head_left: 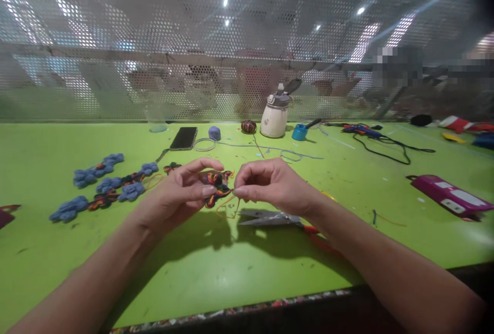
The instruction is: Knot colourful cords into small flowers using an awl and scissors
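Between the thumb and fingers of my left hand (189, 186) is a dark multicoloured yarn flower (216, 189) with orange and purple strands. My right hand (266, 182) is closed in a pinch at the flower's right edge, on a thin yarn strand there. A loose orange yarn tail (227, 214) dangles below the flower. Under my right hand lie scissors (270, 218) with orange handles, blades pointing left. Left of my hands, several blue yarn flowers (131, 191) and dark multicoloured ones (103, 200) lie in a cluster on the green table (200, 282).
Behind my hands are a phone (183, 138), a blue yarn ball (214, 133), a multicoloured yarn ball (249, 127), a white jug (274, 118) and a small blue pot (299, 132). To the right are a corded blue glue gun (362, 130) and a magenta case (450, 195). A perforated screen (154, 66) stands behind.
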`<action>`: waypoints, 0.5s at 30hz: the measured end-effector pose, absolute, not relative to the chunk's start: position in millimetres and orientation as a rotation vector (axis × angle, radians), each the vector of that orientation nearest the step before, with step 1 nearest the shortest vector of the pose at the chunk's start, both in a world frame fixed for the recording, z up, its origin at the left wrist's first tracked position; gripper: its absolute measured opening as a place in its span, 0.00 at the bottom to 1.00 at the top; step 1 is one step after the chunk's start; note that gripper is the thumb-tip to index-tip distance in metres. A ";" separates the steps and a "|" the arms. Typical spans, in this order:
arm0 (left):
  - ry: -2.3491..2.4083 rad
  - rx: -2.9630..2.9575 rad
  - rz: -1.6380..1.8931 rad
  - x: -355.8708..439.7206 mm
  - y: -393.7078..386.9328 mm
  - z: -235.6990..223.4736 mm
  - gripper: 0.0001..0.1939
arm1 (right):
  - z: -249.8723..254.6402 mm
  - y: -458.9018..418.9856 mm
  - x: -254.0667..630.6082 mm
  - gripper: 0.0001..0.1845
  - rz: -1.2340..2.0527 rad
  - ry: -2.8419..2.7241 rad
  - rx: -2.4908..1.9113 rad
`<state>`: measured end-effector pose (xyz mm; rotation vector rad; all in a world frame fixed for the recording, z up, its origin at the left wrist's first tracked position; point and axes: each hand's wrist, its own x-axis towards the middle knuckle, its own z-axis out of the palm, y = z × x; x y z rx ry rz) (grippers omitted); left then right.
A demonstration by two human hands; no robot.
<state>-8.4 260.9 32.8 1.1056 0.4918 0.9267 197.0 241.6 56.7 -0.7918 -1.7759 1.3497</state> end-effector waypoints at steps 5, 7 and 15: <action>0.464 1.138 0.877 -7.0 259.7 33.5 0.16 | 52.5 243.6 196.2 0.06 1.230 -1.749 -0.826; 0.474 1.162 0.853 -6.9 259.1 32.9 0.16 | 50.9 243.9 194.8 0.06 1.185 -1.732 -0.849; 0.489 1.233 0.876 -3.9 258.5 32.2 0.16 | 49.1 243.0 192.0 0.08 1.088 -1.626 -0.905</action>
